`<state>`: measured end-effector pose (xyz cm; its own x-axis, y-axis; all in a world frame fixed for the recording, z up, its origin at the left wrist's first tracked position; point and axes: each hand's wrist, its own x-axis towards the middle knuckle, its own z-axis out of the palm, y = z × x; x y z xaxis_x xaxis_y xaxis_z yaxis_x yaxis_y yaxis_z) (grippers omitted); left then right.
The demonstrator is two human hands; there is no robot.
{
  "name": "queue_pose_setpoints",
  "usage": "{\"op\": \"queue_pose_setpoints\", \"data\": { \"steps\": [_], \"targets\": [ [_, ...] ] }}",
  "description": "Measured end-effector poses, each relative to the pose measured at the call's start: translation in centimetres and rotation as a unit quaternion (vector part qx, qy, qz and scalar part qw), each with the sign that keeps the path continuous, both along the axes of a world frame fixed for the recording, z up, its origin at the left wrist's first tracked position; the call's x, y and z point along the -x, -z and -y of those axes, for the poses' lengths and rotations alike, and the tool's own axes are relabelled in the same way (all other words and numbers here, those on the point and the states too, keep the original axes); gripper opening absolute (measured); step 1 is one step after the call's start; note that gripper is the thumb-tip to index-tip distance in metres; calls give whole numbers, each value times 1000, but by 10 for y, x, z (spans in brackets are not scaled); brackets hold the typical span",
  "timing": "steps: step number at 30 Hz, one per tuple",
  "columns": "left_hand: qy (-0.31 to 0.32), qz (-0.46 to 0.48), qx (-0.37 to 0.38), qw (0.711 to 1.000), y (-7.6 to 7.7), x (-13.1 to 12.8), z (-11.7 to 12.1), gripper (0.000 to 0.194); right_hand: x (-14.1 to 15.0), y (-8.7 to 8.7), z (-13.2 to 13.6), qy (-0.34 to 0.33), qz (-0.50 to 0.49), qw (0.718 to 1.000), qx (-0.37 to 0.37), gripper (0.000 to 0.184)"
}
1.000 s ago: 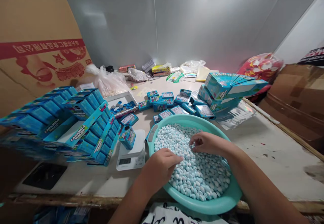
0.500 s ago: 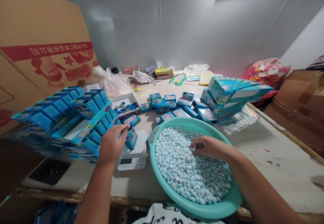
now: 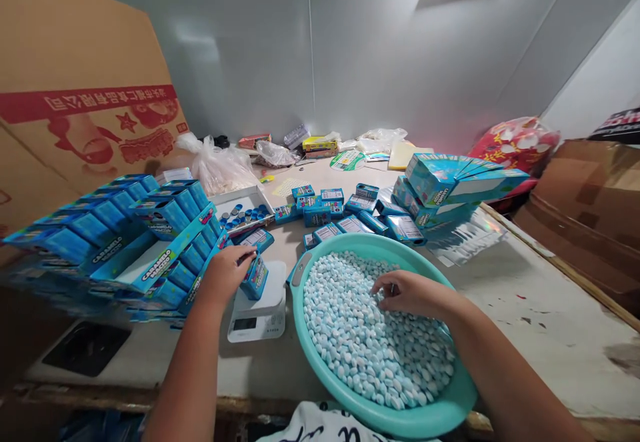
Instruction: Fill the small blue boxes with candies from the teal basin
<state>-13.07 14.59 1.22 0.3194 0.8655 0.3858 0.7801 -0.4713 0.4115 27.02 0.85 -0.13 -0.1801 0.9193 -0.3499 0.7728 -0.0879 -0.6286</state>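
Observation:
A small blue candy box (image 3: 256, 278) stands upright on a white kitchen scale (image 3: 257, 325). My left hand (image 3: 227, 274) reaches over it from the left, with its bent fingers closed at the box's top edge. To the right, a turquoise basin (image 3: 310, 335) is full of pale blue and white candies (image 3: 360, 335). The fingers of my right hand (image 3: 407, 292) are curled in over the candies at the middle of the heap. What lies between those fingertips is hidden.
Display trays of blue boxes (image 3: 165, 249) are stacked at the left. Behind the scale is a white carton (image 3: 260, 199) with small blue caps. Loose blue boxes (image 3: 330, 212) lie behind the basin, and folded blue cartons (image 3: 440, 182) stand at the right.
The view has shifted a little. My left fingers have moved slightly over the top of the small box. The right hand stays curled at nearly the same spot among the candies.

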Motion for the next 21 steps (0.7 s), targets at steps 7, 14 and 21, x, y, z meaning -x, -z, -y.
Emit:
{"op": "queue_pose_setpoints", "data": {
  "steps": [7,14,21],
  "targets": [
    [-4,-13,-21,1000,2,-5,10,34,-4,9,0,3,-4,1000,-8,33],
    [34,-69,-85,993,2,-2,26,34,-6,15,3,1,3,1000,-19,30],
    [-14,-115,-80,990,12,-6,40,41,-7,22,-1,-13,27,999,-36,40]
  ]
}}
